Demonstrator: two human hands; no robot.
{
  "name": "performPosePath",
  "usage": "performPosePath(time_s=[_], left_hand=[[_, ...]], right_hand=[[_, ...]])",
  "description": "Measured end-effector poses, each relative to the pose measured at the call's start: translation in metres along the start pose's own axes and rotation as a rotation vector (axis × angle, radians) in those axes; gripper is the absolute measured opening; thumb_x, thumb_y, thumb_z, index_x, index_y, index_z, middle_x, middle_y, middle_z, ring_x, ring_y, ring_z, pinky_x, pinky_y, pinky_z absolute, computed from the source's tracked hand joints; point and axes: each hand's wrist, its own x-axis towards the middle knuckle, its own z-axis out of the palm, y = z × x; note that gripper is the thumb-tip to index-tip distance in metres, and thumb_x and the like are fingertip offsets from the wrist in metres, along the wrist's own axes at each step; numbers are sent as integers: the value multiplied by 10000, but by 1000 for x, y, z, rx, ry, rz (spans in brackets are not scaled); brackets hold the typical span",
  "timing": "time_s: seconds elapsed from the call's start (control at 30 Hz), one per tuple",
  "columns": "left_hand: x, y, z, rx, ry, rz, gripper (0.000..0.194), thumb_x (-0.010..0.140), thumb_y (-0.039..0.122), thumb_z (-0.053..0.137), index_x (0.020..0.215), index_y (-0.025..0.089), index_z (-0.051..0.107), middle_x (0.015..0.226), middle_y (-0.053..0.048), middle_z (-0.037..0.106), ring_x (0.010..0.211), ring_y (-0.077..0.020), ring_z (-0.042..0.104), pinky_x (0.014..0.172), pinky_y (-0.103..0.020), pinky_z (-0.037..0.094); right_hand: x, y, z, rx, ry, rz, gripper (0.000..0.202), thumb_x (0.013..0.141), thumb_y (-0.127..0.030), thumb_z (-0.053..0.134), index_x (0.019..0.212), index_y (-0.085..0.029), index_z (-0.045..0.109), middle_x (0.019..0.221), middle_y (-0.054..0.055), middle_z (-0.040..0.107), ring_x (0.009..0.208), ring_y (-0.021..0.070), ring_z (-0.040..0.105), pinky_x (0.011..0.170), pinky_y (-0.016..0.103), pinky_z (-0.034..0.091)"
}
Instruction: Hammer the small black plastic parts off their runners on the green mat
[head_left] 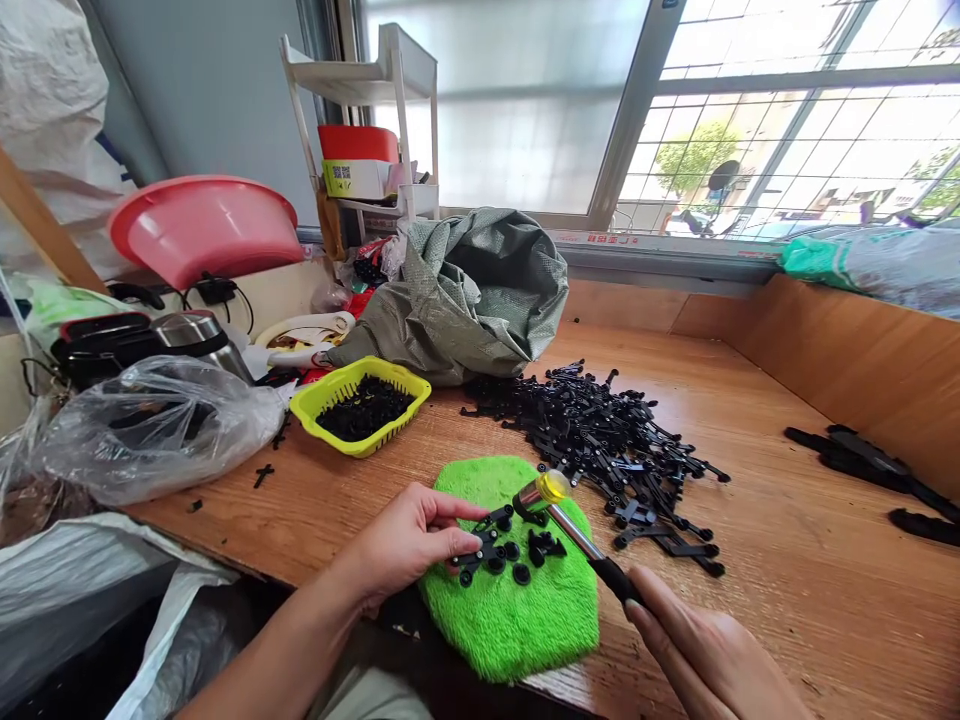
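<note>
Nearest the camera, the right hand (709,655) grips the black handle of a small mallet (574,530), fingers curled round the grip at the lower right. The mallet's long axis runs diagonally, from the hand up and to the left, its metal shaft ending in a yellow-tipped head that points toward the upper left and sits over the far part of a green fluffy pad (517,610). The left hand (409,540) rests at the pad's left edge, thumb and fingers pinched narrowly on a black plastic part (480,553) lying on the pad; a few more small black pieces (541,546) lie just beside it, under the mallet's head (whether the head touches them cannot be told). The pad lies at the near edge of a wooden table (787,560).

Beyond the pad, a loose heap of black parts (600,430) spreads across the table to the right. To its left stands a yellow basket (360,405) filled with small black bits, and further left a clear plastic bag (157,425). Behind the basket slumps a grey-green woven sack (469,295). Farthest back are a pink basin (202,225), a white shelf (375,120) and the window (750,110).
</note>
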Motion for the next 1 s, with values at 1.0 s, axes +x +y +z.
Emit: performPosePath(time_s=[1.0], left_hand=[[0,7,-3,299,5,2,493,640,370,587,1044,90,632,756,-65,603,594,-110,424,501,-189,377]], right_hand=[[26,-8,-13,-92,112,-66,252,985,-320,214,972,-209,440,691,1,596,582,163,594,471,216,400]])
